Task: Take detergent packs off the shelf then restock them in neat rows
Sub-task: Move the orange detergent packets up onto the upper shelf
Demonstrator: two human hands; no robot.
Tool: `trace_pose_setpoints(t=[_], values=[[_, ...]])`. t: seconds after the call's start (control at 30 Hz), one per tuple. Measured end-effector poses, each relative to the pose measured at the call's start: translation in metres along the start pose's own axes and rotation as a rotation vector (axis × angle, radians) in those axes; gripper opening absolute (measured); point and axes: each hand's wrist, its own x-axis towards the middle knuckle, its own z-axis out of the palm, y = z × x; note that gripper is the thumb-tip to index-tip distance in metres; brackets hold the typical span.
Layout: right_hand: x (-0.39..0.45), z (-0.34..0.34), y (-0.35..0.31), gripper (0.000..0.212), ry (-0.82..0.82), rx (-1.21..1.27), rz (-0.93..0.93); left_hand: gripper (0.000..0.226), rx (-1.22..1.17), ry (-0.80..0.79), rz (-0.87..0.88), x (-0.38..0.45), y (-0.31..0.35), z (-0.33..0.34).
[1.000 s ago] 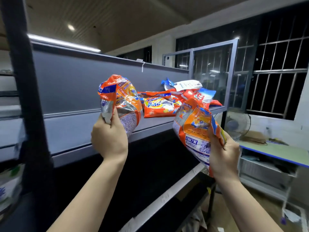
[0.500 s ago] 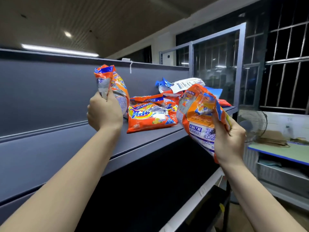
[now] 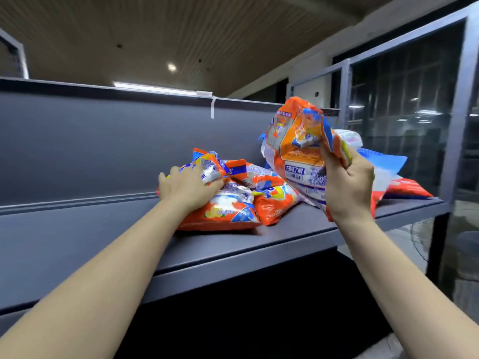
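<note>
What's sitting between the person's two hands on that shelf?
In the head view, orange detergent packs lie heaped on the shelf between the left hand and the right hand.

Dark grey metal shelf (image 3: 98, 244) with a back panel, left half bare. Heap of orange detergent packs (image 3: 261, 203) lies on its right part, flat and overlapping, not in rows. Behind them near the right end, a blue-and-white pack (image 3: 386, 167) and a red pack (image 3: 407, 189), both lying flat.
</note>
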Motion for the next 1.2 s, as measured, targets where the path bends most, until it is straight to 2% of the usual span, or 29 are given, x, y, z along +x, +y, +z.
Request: trace_pose_setpoints(t=[0.07,0.13,0.23,0.3,0.37,0.43,0.47,0.53,0.7,0.83,1.0,1.07,1.2], values=[[0.022,0.014,0.016,0.04,-0.019,0.009,-0.04,0.071,0.039,-0.039,-0.033,0.01,0.001,0.004],[0.042,0.032,0.03,0.038,-0.028,0.02,-0.103,0.073,0.075,-0.025,-0.053,0.016,-0.002,0.009],[0.065,0.068,0.048,0.034,0.032,-0.052,-0.278,0.077,0.08,-0.08,-0.101,0.022,-0.006,0.018],[0.078,0.093,0.062,0.024,-0.001,-0.178,-0.423,0.08,0.1,-0.123,-0.13,0.026,-0.008,0.022],[0.086,0.115,0.083,0.034,-0.25,-0.462,-0.521,0.079,0.129,-0.141,-0.133,0.029,-0.011,0.025],[0.084,0.129,0.102,0.048,-0.649,-0.733,-0.513,0.076,0.129,-0.137,-0.133,0.031,-0.011,0.027],[0.081,0.134,0.108,0.052,-0.809,-0.747,-0.44,0.075,0.114,-0.13,-0.147,0.031,-0.011,0.028],[0.076,0.138,0.113,0.059,-0.937,-0.658,-0.29,0.073,0.079,-0.096,-0.176,0.033,-0.009,0.03],[0.067,0.138,0.106,0.065,-0.904,-0.708,-0.191,0.064,0.11,-0.006,-0.147,0.03,-0.007,0.029],[0.061,0.132,0.104,0.064,-0.881,-0.655,-0.188,0.058,0.106,-0.058,-0.143,0.023,-0.007,0.024],[0.054,0.111,0.088,0.059,-0.863,-0.615,-0.125,0.052,-0.153,-0.091,-0.233,0.002,-0.015,0.017],[0.049,0.104,0.079,0.054,-0.835,-0.595,-0.127,0.048,-0.247,-0.055,-0.265,-0.009,-0.015,0.014],[0.031,0.091,0.062,0.045,-0.76,-0.471,-0.169,0.039,-0.207,0.067,-0.321,-0.033,-0.013,-0.001]])
